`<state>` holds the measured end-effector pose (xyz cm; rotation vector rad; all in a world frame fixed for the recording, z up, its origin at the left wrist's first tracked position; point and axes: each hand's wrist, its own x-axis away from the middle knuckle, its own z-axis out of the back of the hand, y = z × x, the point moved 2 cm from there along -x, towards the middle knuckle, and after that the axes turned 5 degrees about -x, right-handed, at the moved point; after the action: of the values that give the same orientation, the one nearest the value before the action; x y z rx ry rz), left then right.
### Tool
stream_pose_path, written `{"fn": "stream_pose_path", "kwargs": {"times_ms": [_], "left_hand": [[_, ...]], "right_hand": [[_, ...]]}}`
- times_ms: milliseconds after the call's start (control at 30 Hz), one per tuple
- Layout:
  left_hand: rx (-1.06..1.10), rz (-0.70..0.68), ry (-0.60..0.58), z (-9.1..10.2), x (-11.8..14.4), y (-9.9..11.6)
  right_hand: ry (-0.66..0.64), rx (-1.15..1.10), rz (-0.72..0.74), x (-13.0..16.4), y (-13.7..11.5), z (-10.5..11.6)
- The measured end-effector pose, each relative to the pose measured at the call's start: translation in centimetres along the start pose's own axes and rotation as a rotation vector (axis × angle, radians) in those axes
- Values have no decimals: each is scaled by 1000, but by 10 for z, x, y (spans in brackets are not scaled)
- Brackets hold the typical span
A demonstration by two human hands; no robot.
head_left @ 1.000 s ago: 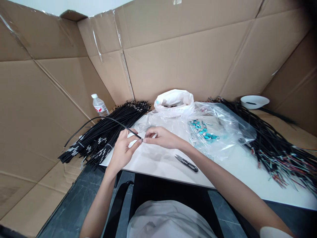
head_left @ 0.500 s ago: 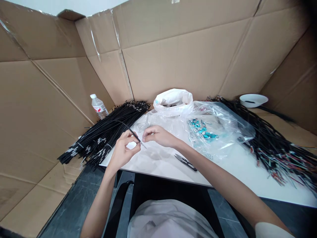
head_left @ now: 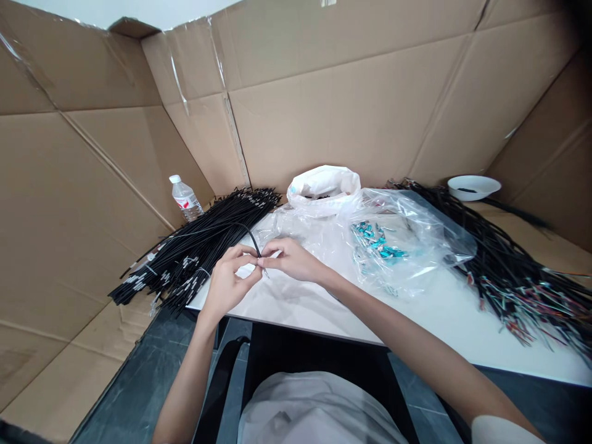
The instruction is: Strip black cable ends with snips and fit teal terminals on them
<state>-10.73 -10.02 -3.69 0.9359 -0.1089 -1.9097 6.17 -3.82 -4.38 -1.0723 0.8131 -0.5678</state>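
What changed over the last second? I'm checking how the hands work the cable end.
The right hand drew back toward the left hand, and both now pinch the black cable tip. The cable's loop dropped onto the left cable bundle. The snips are now hidden behind the right forearm. Bottle, bags and bowl stayed put.

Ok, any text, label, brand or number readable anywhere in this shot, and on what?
None can be read.
Water bottle: its label shows a red patch, lettering too small and blurred.
White plastic bag: a small bluish mark near its left edge, unreadable.
Teal packets in the clear bag: any print is too small to tell.
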Motion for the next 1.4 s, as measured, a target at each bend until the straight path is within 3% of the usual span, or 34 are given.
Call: {"fn": "stream_pose_path", "kwargs": {"times_ms": [133, 300, 433, 567, 633, 800, 900, 1033, 1133, 1300, 1400], "left_hand": [[122, 90, -14, -5, 1, -3], [102, 64, -90, -4, 0, -2], [-194, -8, -181, 4, 1, 8], [-424, -30, -149, 12, 2, 16], [-253, 74, -129, 10, 4, 13], [448, 389, -92, -10, 16, -3], [535, 420, -77, -20, 21, -7], [508, 366, -113, -18, 21, -5], [370, 274, -125, -10, 20, -1], [-288, 8, -150, -3, 19, 5], [-434, -79, -169, -4, 19, 4]], "right_hand": [[10, 22, -27, -4, 2, 1], [-10, 91, -28, -4, 0, 2], [-35, 153, -16, -2, -3, 0], [-35, 190, -10, -2, -6, -3], [-14, 205, -1, -3, -7, -2], [16, 237, 43, -2, -9, 3], [1, 244, 68, -1, -8, 4], [-43, 271, 87, 0, -5, 4], [-69, 326, 94, 1, -5, 2], [-77, 479, 96, 3, -11, -3], [-83, 613, 111, 4, -16, -4]]}}
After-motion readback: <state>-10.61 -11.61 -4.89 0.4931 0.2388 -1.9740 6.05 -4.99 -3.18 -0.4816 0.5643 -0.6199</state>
